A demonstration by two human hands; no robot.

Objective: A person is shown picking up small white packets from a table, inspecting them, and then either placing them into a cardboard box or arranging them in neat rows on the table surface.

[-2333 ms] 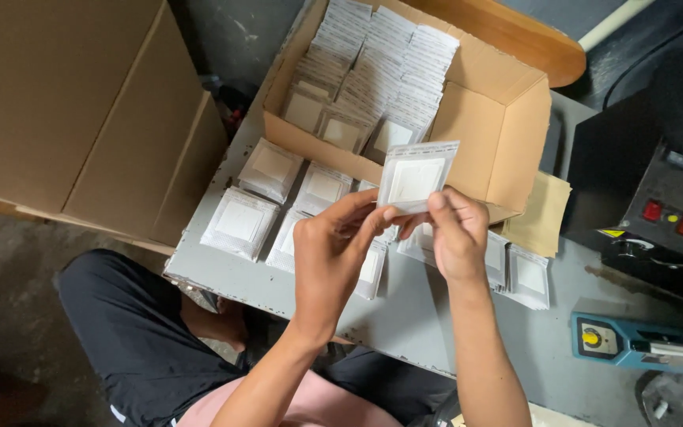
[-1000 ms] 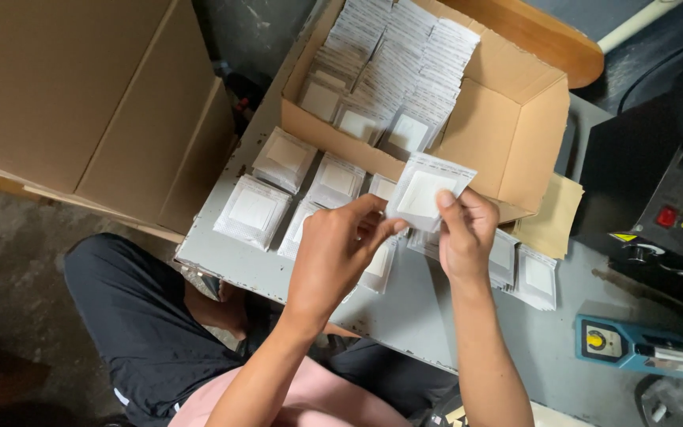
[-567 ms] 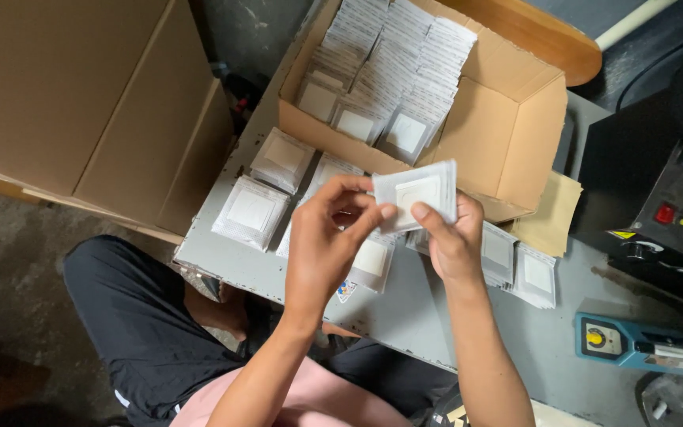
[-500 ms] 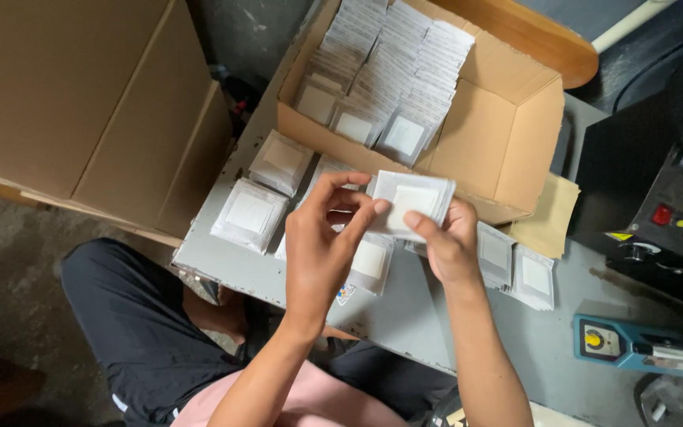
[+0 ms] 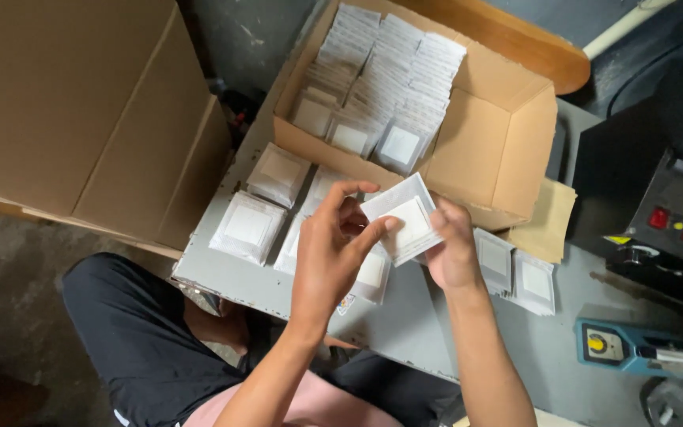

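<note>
Left fingers [image 5: 373, 231]: thumb and forefinger pinch the near edge of the white packet [image 5: 405, 217].
Right fingers [image 5: 448, 217]: pressed against the packet's right side, gripping it.
Packet: held flat, tilted, above the grey bench [image 5: 405, 328], just in front of the open carton [image 5: 507, 142].
Carton: rows of like packets [image 5: 381, 87].
Bench: loose stacks [image 5: 248, 228] left, more [image 5: 515, 273] right.

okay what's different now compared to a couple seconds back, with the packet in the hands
The white packet, earlier raised nearly upright over the open cardboard box's near edge, has come down toward the grey table and now lies flatter. The left hand and right hand kept their hold on it throughout. The packets in the box and the stacks on the table have not moved.
</note>
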